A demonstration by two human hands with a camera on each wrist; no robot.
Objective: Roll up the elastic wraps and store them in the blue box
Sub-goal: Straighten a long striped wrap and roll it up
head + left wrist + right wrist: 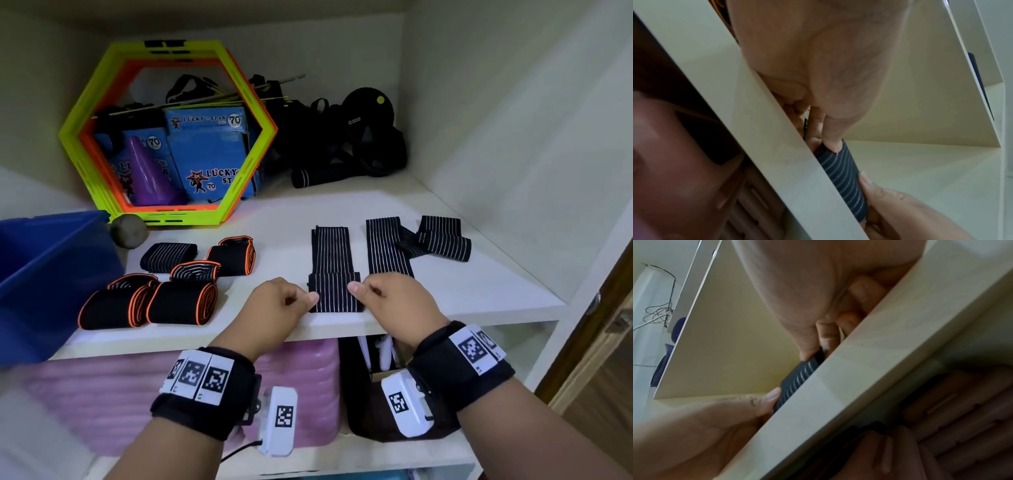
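From the head camera, a black striped wrap (331, 263) lies flat on the white shelf (462, 284), running front to back, with its near end folded over at the shelf's front edge. The left hand (277, 301) pinches the left side of that folded end between thumb and curled fingers, and the right hand (383, 298) pinches the right side in the same way. Just to the right lies a second striped wrap (387, 250), unrolled, its far end bunched in a loose fold. To the left sit several rolled wraps with orange edging (181, 303) and one rolled striped wrap (168, 256). The blue box (44, 274) stands at the left end of the shelf, near the rolls. Behind are a grey ball (129, 230), a green and orange hexagon frame (164, 133) and a pile of black straps (342, 144).

From the left wrist camera, the left hand's (818, 65) thumb presses onto one end of the folded wrap (844, 178), which lies along the shelf's front edge (766, 129); the right hand (900, 214) holds the other end.

From the right wrist camera, the right hand (818, 288) clamps one end of the wrap (797, 379) against the shelf edge (859, 369), and the left hand's (719, 415) thumb presses the opposite end.
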